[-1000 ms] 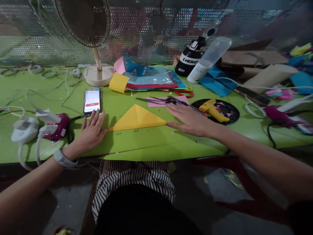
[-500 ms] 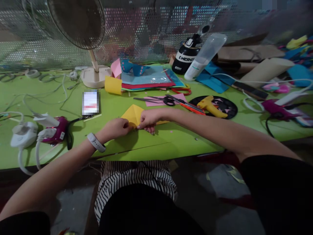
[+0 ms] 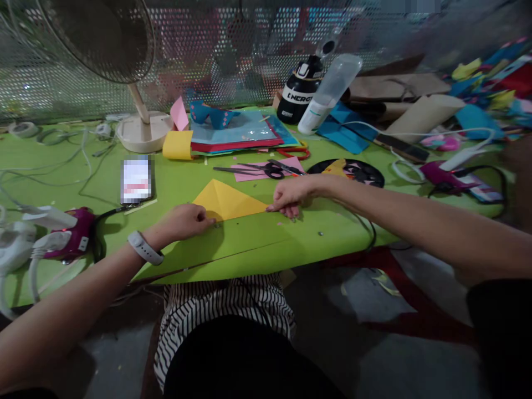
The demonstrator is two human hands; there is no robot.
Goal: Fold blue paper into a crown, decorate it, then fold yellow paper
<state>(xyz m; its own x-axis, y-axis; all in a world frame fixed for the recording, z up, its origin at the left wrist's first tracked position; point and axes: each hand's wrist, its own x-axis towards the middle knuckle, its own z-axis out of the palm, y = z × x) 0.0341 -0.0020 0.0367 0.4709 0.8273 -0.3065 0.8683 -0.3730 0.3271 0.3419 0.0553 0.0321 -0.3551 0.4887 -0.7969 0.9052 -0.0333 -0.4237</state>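
Observation:
A sheet of yellow paper (image 3: 228,201), folded into a triangle, lies on the green tabletop with its peak pointing away from me. My right hand (image 3: 293,197) is closed, thumb and finger pinching its right corner. At the left end, my left hand (image 3: 187,223) has curled fingers over the paper, the thumb along the folded lower edge; it covers the left corner. Just beyond the paper are black-handled scissors (image 3: 274,170) on pink paper (image 3: 245,173). Behind my right wrist, a black round tray (image 3: 376,176) holds a yellow glue gun (image 3: 334,167), partly hidden.
A fan (image 3: 143,130) stands at the back left, near a phone (image 3: 136,180). Purple power adapters (image 3: 81,235) with cords sit at left. Stacked coloured sheets (image 3: 245,133), a black bottle (image 3: 297,97) and a clear bottle (image 3: 330,94) line the back. The table's front edge (image 3: 233,272) is close to me.
My right hand has slid right along the lower edge from the paper's middle to its right corner, uncovering the triangle. My left hand stays at the left end. The view has shifted slightly right.

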